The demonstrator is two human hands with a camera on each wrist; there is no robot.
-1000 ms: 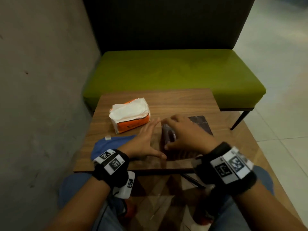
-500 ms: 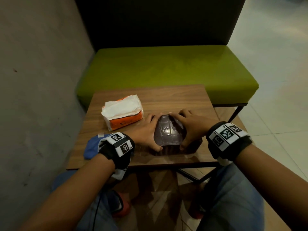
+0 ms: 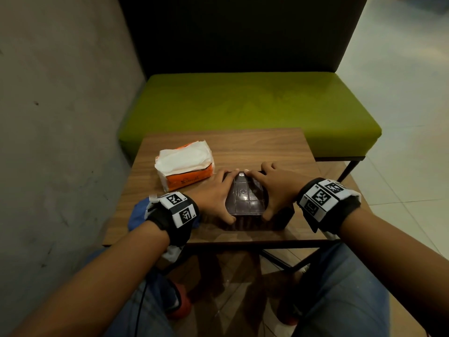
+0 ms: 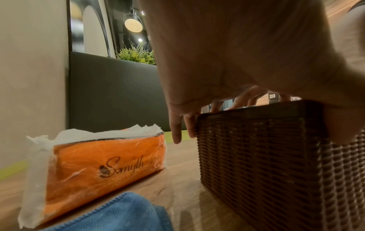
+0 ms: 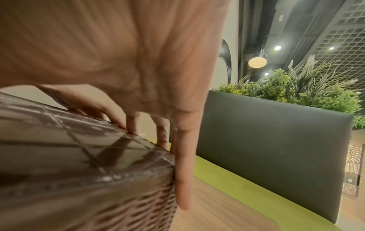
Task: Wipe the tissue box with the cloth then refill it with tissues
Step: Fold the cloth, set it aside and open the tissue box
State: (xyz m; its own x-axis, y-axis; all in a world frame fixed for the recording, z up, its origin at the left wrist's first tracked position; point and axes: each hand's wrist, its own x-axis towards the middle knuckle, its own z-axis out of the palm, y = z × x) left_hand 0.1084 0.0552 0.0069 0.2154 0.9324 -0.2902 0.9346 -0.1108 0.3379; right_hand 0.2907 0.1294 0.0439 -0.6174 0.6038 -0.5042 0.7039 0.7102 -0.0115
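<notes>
A: Box: position in the head view?

B: On the table, near its front edge, bottom panel facing up. The left hand grips its left side and the right hand its right side, fingers curled over the far edge, thumbs at the near corners. The tissue pack lies just left of the box. The cloth lies at the front left, partly under the left wrist.

A: Left wrist view?

B: The woven wall of the box stands on the table. The left hand spans its top, fingers down over the far corner. The tissue pack is close by but apart from the box, and the cloth is in front.

A: Right wrist view?

B: The right hand clasps the box, fingers down its far end. The picture is blurred, so contact of each fingertip cannot be confirmed.
</notes>
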